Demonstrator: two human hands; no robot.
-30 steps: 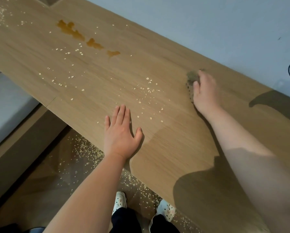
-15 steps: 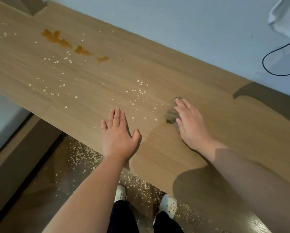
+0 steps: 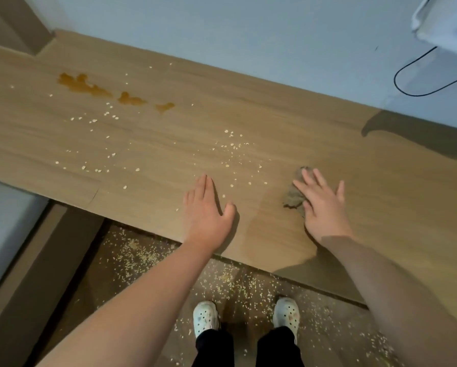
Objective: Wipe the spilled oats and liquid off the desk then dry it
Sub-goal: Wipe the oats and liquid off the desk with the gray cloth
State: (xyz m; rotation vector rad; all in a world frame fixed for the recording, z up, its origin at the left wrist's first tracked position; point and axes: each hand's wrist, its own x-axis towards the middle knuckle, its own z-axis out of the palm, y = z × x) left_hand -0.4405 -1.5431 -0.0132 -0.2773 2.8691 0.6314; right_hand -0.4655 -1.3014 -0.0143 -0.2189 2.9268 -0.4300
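At the far left of the worktop point(image 3: 37, 133) the amber liquid point(image 3: 84, 86) sits untouched in three puddles, with oats point(image 3: 232, 147) scattered from there toward the middle. The left hand point(image 3: 206, 213) lies flat near the front edge, fingers point(image 3: 203, 185) stretched out and holding nothing. To its right, the right hand point(image 3: 322, 207) presses a crumpled brown cloth point(image 3: 295, 194) down with splayed fingers, not gripping it. Right of the cloth the surface looks clean; most wiping and all drying seem left. More oats litter the floor point(image 3: 142, 260).
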